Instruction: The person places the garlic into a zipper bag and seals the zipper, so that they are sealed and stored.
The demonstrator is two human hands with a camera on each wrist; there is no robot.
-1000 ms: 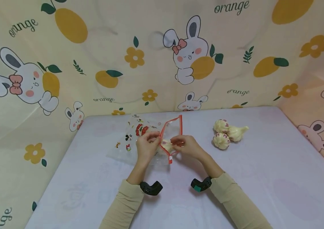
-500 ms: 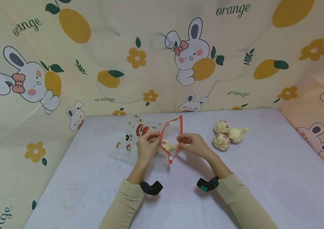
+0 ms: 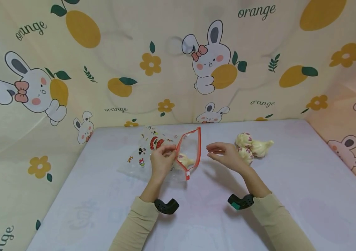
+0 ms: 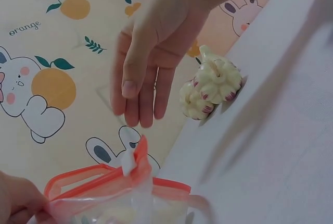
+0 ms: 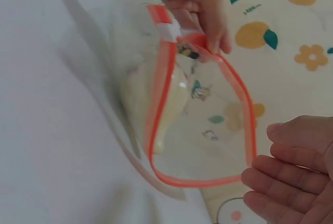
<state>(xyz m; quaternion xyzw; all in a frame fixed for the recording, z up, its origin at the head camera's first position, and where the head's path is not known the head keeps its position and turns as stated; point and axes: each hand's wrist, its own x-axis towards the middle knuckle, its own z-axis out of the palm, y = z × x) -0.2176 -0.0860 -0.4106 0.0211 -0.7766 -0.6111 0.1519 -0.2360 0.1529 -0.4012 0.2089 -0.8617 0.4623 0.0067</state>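
Observation:
A clear zip bag (image 3: 165, 174) with cartoon prints and a red zip edge lies on the table, its mouth spread toward the right. One garlic bulb (image 3: 185, 160) rests inside, near the mouth; the right wrist view shows the bulb (image 5: 156, 99) through the plastic. My left hand (image 3: 162, 162) pinches the bag's red rim between thumb and fingers. Apart from the bag, my right hand (image 3: 226, 156) hovers to its right with fingers extended and nothing in them. Behind that hand sit several garlic bulbs (image 3: 261, 148) in a cluster, one partly covered by the hand.
A white-covered table (image 3: 297, 195) lies beneath everything. Behind it hangs a cream cloth (image 3: 171, 83) printed with rabbits and oranges. A dark wrist camera (image 3: 167, 206) is strapped to the left wrist, another camera (image 3: 240, 201) to the right.
My right hand has drawn back from the bag's mouth and moved right, toward the garlic cluster. The bulb in the bag is now uncovered. My left hand keeps its grip on the rim.

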